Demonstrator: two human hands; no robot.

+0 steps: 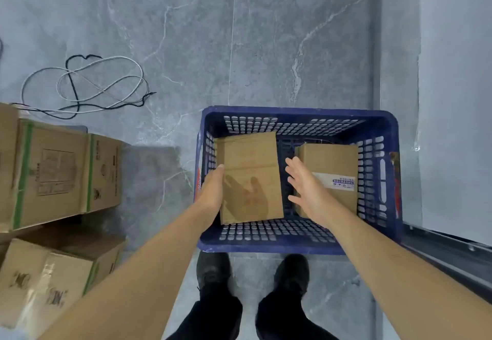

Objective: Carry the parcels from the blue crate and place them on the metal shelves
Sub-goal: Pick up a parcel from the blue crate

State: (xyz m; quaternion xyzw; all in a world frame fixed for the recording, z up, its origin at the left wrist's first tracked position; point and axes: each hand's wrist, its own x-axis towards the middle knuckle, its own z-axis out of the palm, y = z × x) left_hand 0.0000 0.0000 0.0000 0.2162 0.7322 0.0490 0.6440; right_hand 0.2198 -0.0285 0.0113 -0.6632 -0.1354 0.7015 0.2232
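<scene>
A blue perforated crate (298,245) stands on the grey floor in front of my feet. Two brown cardboard parcels lie in it. The left parcel (250,164) is plain; my left hand (213,190) presses against its left edge, thumb at the top of that side. The right parcel (332,158) carries a white label. My right hand (306,188) hovers with fingers spread in the gap between the two parcels, holding nothing. No metal shelves are in view.
Several large cardboard boxes (58,172) are stacked on the floor at the left. Loose white and black cables (87,84) lie on the tiles beyond them. A wall and a metal floor rail (447,254) run along the right side.
</scene>
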